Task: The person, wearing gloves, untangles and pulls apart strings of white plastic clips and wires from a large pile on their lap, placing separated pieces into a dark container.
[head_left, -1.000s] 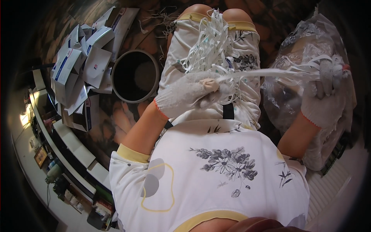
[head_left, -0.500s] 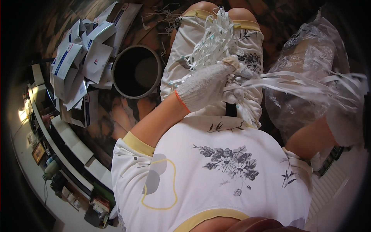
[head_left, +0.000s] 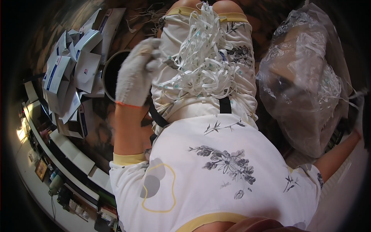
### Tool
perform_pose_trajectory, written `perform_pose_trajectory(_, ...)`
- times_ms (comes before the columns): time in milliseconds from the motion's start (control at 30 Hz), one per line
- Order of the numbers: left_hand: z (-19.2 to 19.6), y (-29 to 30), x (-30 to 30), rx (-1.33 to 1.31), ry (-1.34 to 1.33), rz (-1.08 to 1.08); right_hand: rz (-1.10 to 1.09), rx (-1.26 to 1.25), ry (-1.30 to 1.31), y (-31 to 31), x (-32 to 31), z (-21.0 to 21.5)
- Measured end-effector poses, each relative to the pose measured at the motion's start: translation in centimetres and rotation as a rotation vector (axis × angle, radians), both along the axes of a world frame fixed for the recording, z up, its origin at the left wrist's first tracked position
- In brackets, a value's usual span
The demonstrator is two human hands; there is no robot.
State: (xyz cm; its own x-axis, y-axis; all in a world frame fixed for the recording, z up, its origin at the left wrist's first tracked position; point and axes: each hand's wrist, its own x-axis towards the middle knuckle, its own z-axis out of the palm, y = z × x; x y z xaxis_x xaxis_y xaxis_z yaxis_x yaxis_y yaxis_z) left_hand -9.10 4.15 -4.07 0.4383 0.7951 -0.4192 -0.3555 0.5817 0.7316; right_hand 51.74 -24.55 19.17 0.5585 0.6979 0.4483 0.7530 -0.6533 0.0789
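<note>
A tangled heap of thin white strips (head_left: pixel 206 65) with small teal bits lies across my lap, on the patterned white shorts. My left hand (head_left: pixel 135 75), in a white knit glove with an orange cuff, is raised left of the heap, over the rim of a dark bucket (head_left: pixel 110 75). Its fingers are loosely bent and apart, with nothing visible in them. My right arm stretches far right past a clear plastic bag (head_left: pixel 297 77). The gloved right hand (head_left: pixel 360 112) is dim and blurred at the picture's edge, near loose strip ends; its fingers are hidden. More white strips (head_left: pixel 330 89) show in the bag.
White folded cartons (head_left: pixel 73 73) with blue stripes are piled left of the bucket on the dark reddish floor. Loose strips (head_left: pixel 148 19) lie on the floor beyond it. Along the far left runs a long shelf (head_left: pixel 73 154) with small items.
My left hand has left the heap and moved left over the bucket. My right hand has moved farther right, and the bunch of strips stretched between lap and bag has gone from there.
</note>
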Motion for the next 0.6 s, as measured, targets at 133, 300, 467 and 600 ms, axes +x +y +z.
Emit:
perform_pose_trajectory(133,-6.8,2.7,-6.8,0.010,0.132,0.126,0.074,-0.672,-0.251,0.9,0.7,-4.6)
perform_pose_trajectory(300,-13.0,3.5,-8.8,-0.049,0.837,0.108,-0.153,-0.067,-0.036,5.8,-11.6,-7.2)
perform_pose_trajectory(467,-14.3,2.9,-8.3,-0.030,0.909,0.020,0.470,0.326,0.523,10.6,-25.2,-10.7)
perform_pose_trajectory(600,-13.0,2.5,-5.8,0.061,0.835,-0.024,0.862,-0.128,0.481,14.0,-32.3,-17.3)
